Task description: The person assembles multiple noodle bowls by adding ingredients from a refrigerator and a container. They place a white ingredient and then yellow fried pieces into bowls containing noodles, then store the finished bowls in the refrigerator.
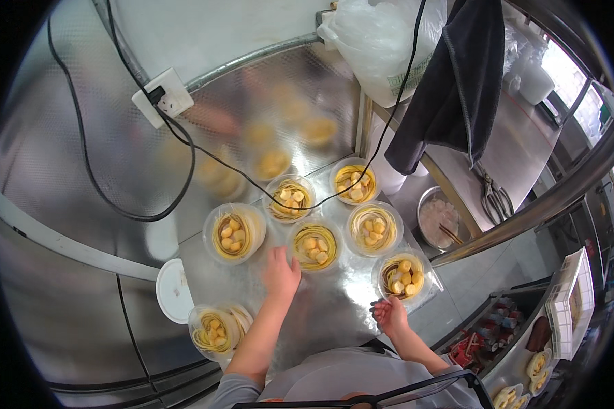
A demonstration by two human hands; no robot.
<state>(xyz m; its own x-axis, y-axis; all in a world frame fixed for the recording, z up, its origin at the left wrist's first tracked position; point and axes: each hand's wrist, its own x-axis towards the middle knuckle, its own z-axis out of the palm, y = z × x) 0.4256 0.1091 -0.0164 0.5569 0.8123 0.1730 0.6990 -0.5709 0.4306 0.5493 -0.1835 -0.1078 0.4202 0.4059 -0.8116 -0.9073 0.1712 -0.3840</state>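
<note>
Several clear round plastic bowls stand on the metal table, each holding yellow and brown strips topped with pale yellow chunks. My left hand (282, 274) reaches in beside the middle bowl (314, 244), fingers stretched and slightly apart, with nothing visible in them. Up and to its left is another bowl (234, 234). My right hand (390, 317) is just below the right-hand bowl (402, 276). Its fingers are curled, and a small dark bit shows at their tips, too small to name. One more bowl (215, 330) sits to the left of my left forearm.
A black cable (242, 178) from the wall socket (162, 97) hangs across the far bowls. A white round lid (174, 292) lies at the table's left edge. On the right are a dark cloth (450, 88), scissors (492, 194), and a metal pot (438, 218) with chopsticks.
</note>
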